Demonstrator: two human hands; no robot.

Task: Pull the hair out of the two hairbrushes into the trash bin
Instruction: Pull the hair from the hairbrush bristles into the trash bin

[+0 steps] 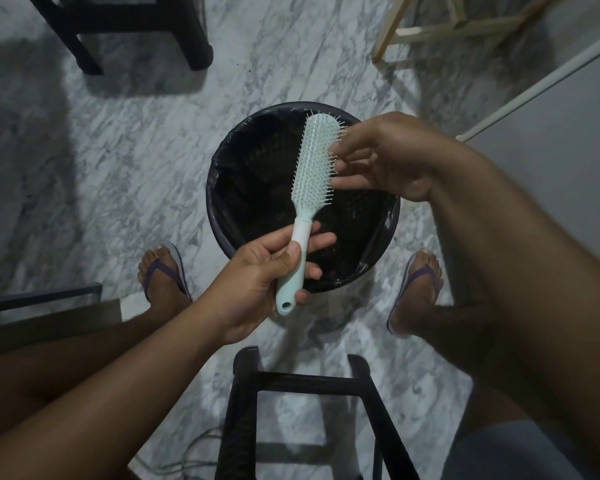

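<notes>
A pale mint-green hairbrush (313, 168) with a white-and-green handle is held over the round black trash bin (222, 216), bristles facing up and to the right. My left hand (257, 282) grips its handle. My right hand (385, 157) sits at the right edge of the bristle head, fingers loosely spread and touching the bristles. No hair shows clearly in the bristles. The bin is lined with a black bag, and its inside is dark. Only one hairbrush is in view.
The bin stands on a grey marbled floor between my two feet in flip-flops (167, 275) (416, 289). A black stool frame (312, 403) is below me, another dark stool (132, 32) at the top left, and a light wooden frame (440, 29) at the top right.
</notes>
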